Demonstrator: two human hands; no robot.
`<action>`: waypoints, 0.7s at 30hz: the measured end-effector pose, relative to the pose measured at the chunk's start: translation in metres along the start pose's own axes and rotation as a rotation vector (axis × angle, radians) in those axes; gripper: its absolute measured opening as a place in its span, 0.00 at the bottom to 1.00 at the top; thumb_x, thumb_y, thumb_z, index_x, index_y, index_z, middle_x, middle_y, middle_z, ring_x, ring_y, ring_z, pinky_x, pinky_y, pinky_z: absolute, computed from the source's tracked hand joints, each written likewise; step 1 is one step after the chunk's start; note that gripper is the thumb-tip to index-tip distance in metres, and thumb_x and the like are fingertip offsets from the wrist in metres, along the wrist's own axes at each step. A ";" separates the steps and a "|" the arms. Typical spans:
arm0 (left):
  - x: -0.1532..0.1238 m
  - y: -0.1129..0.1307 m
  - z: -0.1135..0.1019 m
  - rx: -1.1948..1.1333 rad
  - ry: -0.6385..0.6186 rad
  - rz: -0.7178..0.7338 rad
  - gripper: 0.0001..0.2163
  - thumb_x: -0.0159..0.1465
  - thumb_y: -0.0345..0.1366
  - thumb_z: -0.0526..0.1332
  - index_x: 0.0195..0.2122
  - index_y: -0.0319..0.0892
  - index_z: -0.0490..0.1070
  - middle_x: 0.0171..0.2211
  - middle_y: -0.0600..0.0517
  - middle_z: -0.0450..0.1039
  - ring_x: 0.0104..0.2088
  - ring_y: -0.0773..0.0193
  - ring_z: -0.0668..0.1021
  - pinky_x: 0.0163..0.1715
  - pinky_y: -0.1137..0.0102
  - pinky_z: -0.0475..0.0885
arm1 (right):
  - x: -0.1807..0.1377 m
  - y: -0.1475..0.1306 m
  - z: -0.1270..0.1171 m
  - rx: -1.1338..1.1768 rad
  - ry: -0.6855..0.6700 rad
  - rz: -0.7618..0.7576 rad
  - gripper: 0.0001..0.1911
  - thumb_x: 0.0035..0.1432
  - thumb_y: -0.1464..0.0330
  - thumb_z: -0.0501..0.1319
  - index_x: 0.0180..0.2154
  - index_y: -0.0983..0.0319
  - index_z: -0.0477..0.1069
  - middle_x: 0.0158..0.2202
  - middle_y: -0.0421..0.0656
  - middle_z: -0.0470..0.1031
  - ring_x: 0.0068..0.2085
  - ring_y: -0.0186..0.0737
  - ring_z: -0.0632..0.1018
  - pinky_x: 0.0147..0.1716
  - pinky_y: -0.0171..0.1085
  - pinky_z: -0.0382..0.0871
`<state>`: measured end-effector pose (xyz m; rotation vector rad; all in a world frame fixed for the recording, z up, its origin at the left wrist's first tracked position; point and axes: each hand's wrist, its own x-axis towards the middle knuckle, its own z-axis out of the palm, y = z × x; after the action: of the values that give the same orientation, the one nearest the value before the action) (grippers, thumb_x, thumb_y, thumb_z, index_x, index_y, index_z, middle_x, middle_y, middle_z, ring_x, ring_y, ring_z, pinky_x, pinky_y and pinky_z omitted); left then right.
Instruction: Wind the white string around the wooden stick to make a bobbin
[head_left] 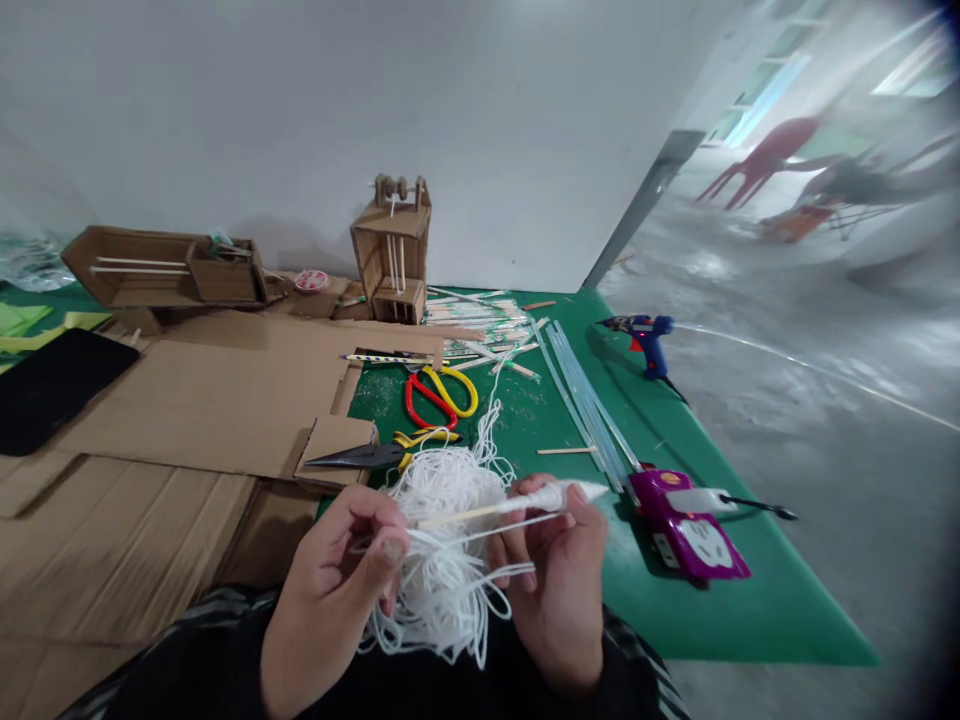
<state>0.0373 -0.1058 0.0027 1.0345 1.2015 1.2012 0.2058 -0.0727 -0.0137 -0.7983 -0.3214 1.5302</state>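
Note:
A thin wooden stick [457, 519] crosses between my hands, its right part thickly wound with white string [551, 497] and tapering to a pale point. My left hand [337, 585] is closed, thumb and fingertips pinching the stick's bare left end. Closed around the wound part is my right hand [559, 570], its thumb near the pointed tip. A loose strand runs below the stick from hand to hand. Beneath and behind both hands lies a tangled heap of white string [450, 490]; one length trails from it toward the back of the table.
Scissors [442, 397] and pliers [390, 452] lie beyond the string on the green table [690, 590]. Glue sticks [581, 390], a glue gun [641, 338] and a purple power strip [686, 525] are at right. Cardboard sheets [210, 390] cover the left; cardboard models [394, 245] stand behind.

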 end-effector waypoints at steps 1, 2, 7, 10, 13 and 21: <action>0.000 0.000 0.000 -0.004 0.002 0.005 0.13 0.63 0.48 0.61 0.34 0.43 0.66 0.19 0.60 0.64 0.17 0.72 0.69 0.19 0.78 0.66 | 0.000 0.001 -0.001 -0.003 -0.012 0.014 0.20 0.63 0.52 0.52 0.30 0.59 0.70 0.10 0.31 0.59 0.09 0.28 0.54 0.08 0.27 0.58; 0.001 0.000 -0.001 -0.009 -0.004 -0.003 0.13 0.63 0.48 0.61 0.33 0.43 0.66 0.19 0.60 0.64 0.17 0.72 0.69 0.18 0.78 0.66 | 0.000 0.001 -0.001 -0.011 -0.033 0.036 0.21 0.63 0.51 0.52 0.29 0.60 0.70 0.09 0.30 0.56 0.09 0.28 0.53 0.08 0.27 0.58; 0.006 0.004 -0.001 -0.027 -0.084 -0.137 0.15 0.61 0.50 0.62 0.32 0.42 0.66 0.20 0.60 0.64 0.17 0.73 0.67 0.18 0.79 0.66 | -0.003 0.007 -0.002 -0.056 -0.182 0.149 0.21 0.65 0.53 0.51 0.30 0.61 0.69 0.11 0.31 0.57 0.10 0.26 0.52 0.08 0.26 0.58; 0.011 0.007 0.002 -0.021 -0.074 -0.165 0.16 0.60 0.50 0.63 0.32 0.41 0.67 0.22 0.59 0.64 0.18 0.74 0.66 0.18 0.79 0.66 | -0.006 0.007 -0.002 -0.079 -0.282 0.236 0.22 0.65 0.54 0.50 0.31 0.62 0.70 0.12 0.32 0.61 0.10 0.25 0.54 0.09 0.25 0.58; 0.013 0.008 0.004 0.021 -0.066 -0.134 0.14 0.61 0.47 0.63 0.31 0.41 0.67 0.23 0.58 0.66 0.22 0.71 0.70 0.23 0.77 0.68 | -0.007 0.005 -0.001 -0.105 -0.395 0.353 0.23 0.65 0.54 0.50 0.33 0.64 0.72 0.15 0.35 0.68 0.10 0.23 0.53 0.08 0.24 0.56; 0.017 0.007 0.001 0.184 -0.108 -0.048 0.10 0.66 0.43 0.57 0.34 0.43 0.66 0.22 0.59 0.66 0.22 0.70 0.69 0.23 0.77 0.65 | -0.007 0.004 -0.001 -0.301 -0.687 0.658 0.30 0.58 0.48 0.55 0.31 0.71 0.77 0.15 0.38 0.69 0.10 0.22 0.55 0.06 0.25 0.43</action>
<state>0.0372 -0.0882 0.0080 1.1846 1.2614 0.9987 0.2025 -0.0805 -0.0149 -0.6068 -0.8718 2.4068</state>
